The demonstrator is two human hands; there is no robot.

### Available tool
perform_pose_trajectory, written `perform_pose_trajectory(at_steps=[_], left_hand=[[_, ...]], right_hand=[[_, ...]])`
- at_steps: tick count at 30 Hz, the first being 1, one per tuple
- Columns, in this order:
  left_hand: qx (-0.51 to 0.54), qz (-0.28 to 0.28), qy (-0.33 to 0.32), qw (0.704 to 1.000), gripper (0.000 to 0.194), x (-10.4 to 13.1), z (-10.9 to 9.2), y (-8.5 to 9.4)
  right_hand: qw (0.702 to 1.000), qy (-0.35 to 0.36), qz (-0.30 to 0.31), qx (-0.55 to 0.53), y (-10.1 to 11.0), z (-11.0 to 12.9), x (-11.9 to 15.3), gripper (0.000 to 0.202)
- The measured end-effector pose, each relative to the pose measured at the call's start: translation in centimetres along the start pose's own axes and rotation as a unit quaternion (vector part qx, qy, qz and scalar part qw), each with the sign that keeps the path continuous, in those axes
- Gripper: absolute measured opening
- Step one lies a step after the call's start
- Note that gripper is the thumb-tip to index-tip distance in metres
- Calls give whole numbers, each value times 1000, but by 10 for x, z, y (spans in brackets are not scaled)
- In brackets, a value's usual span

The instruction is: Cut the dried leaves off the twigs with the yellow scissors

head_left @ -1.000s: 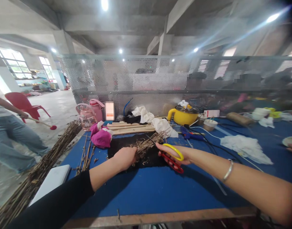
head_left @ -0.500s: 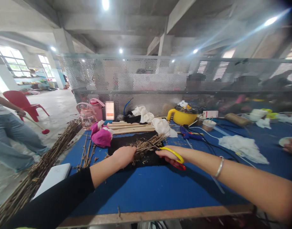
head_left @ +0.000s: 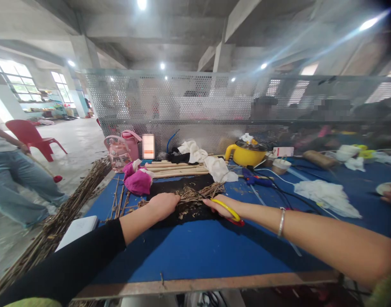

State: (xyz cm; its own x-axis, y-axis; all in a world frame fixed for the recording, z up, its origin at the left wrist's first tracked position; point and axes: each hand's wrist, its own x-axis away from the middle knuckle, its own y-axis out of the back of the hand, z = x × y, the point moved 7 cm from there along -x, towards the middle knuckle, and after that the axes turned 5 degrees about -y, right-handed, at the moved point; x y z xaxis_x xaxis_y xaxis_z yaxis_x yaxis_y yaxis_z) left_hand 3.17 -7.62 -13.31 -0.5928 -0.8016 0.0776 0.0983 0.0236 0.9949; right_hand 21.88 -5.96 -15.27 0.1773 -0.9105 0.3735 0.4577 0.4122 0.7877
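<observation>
My left hand is closed at the left end of a bunch of dry brown stems, over a black cloth on the blue table. My right hand grips scissors with yellow and red handles. Their dark blades point up and left over the stems. A magenta cloth lies beyond my left hand, and pale wooden sticks lie behind the bunch.
Long dry stalks lean along the table's left side by a white box. A yellow pot, blue glue gun and white plastic stand or lie at the right. People are at both sides.
My right hand and the scissors have shifted slightly left, and the handles have turned a little. My left hand has moved slightly left and up. The person at the left has swung an arm back.
</observation>
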Motion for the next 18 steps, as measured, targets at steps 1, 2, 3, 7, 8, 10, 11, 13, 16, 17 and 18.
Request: perform_pose_trajectory(at_steps=[1,2,3,7,8,10,11,13,16,17,18], left_hand=[[-1,-1,-5,1000,25,1,-1,1],[-1,-3,-10,1000,24,1,-3,3],[-1,-5,-17,1000,24,2,-5,6],[-3,-10,-33,999,23,3,-12,13],[-5,-7,-30,1000,24,3,-11,13],[-10,3,-18,1000,24,3,-7,11],[-12,5,-14,1000,24,2,-5,10],[-15,7,-14,1000,24,1,-2,7],[-19,5,-21,1000,26,-1,0,4],[-20,6,-23,1000,27,-1,1,3],[-20,8,-23,1000,27,-1,1,4]], right_hand=[[1000,-9,10,-1,0,-1,-1,58],[999,-27,30,-12,-1,-3,-2,59],[996,-56,56,-31,-2,-5,-2,61],[977,-142,120,-105,-9,-4,2,70],[980,-135,109,-97,-8,-1,3,69],[993,-86,65,-49,-4,5,3,68],[997,-54,42,-24,-2,8,3,67],[1000,7,6,10,0,13,5,64],[998,57,-17,15,0,16,8,59],[998,63,-19,14,0,17,8,58],[998,65,-20,12,0,16,9,58]])
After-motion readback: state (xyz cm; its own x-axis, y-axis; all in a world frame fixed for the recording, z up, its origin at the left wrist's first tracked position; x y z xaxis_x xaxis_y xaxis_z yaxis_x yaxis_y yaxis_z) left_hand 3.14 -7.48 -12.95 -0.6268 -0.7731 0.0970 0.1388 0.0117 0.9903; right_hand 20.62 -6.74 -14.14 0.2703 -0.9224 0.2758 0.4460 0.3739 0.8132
